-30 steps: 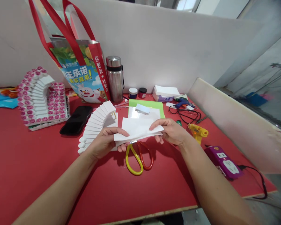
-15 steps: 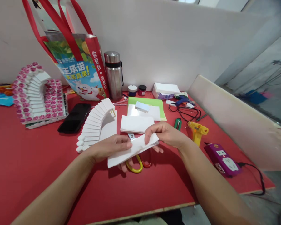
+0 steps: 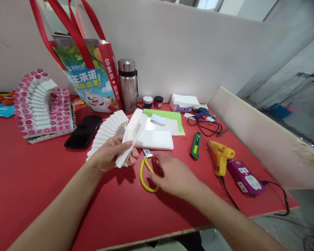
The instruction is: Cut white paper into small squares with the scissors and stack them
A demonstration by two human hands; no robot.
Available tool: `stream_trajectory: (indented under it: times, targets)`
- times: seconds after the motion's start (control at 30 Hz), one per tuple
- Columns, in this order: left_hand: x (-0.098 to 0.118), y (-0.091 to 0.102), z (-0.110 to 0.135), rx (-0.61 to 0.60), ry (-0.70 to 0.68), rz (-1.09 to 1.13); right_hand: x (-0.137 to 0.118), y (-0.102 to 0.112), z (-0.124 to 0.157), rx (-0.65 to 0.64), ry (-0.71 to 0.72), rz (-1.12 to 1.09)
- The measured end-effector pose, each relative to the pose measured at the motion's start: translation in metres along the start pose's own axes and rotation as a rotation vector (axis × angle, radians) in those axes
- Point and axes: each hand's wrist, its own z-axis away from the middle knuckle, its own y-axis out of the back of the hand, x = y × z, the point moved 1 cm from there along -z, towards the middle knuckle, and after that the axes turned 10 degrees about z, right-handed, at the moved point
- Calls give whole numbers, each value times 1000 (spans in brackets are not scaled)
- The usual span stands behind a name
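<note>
My left hand (image 3: pixel 108 156) is closed on a white foam strip (image 3: pixel 130 136), which it holds tilted up above the red table (image 3: pixel 42 181). My right hand (image 3: pixel 172 176) lies low over the handles of the yellow and red scissors (image 3: pixel 147 170); its fingers reach onto the handles, and whether they grip them is hidden. A stack of white foam sheets (image 3: pixel 155 139) lies just beyond the scissors. A fan of white foam steps (image 3: pixel 107 130) stands behind my left hand.
A green utility knife (image 3: pixel 195 145), a yellow glue gun (image 3: pixel 221 157) and a purple power strip (image 3: pixel 244 176) lie at the right. A black phone (image 3: pixel 83 130), a pink-dotted foam model (image 3: pixel 43 106), a printed bag (image 3: pixel 90 82) and a steel flask (image 3: pixel 127 85) stand behind.
My right hand let go of the white foam strip and dropped onto the scissors. My left hand lifted the strip up and back towards the foam steps.
</note>
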Motion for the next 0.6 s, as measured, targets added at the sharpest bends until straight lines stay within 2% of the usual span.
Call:
stream_trajectory:
  times: [0.07, 0.17, 0.4, 0.5, 0.6]
  targets:
    - [0, 1, -1, 42, -61, 39, -22, -9, 8, -67, -4, 241]
    - [-3, 1, -3, 65, -63, 29, -31, -10, 11, -180, -49, 340]
    - [-2, -5, -1, 69, -36, -30, 14, 11, 32, -358, -62, 262]
    - [3, -8, 2, 60, -33, -10, 37, 15, 48, -332, -105, 72]
    - [4, -12, 4, 70, -14, 27, 54, 17, 64, -316, -137, -413]
